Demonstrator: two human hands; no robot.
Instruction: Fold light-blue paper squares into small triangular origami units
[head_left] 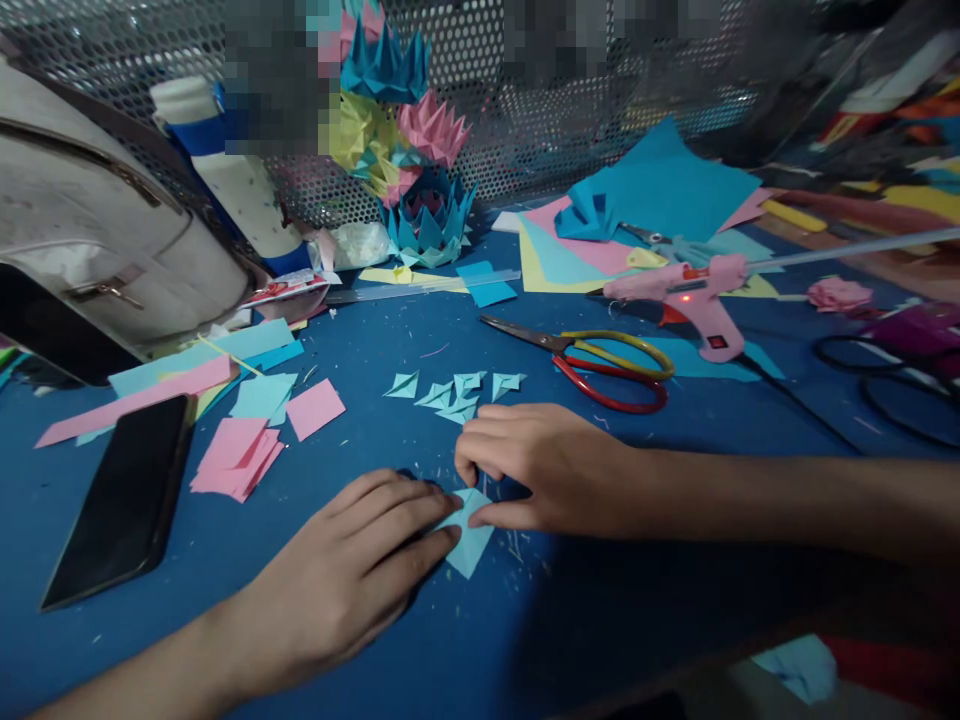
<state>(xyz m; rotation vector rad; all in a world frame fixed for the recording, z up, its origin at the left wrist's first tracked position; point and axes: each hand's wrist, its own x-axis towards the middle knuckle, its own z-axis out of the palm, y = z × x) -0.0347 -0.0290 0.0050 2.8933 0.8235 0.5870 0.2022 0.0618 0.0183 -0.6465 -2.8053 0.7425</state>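
A light-blue square of paper with fold creases lies on the blue tabletop, one corner toward me. My left hand comes in from the lower left, and its thumb and fingertips hold the paper's left side down. From the right, my right hand reaches over with curled fingers, its thumb pressing on the paper's right part. Just beyond the right hand's knuckles sit several small folded light-blue paper triangles. Pink paper squares are piled left of my hands. The fingertips partly cover the paper.
Scissors with red and yellow handles lie beyond my right hand, near a pink glue gun with a lit red light. A phone, bag and bottle are on the left. Folded paper flowers stand against the perforated metal panel.
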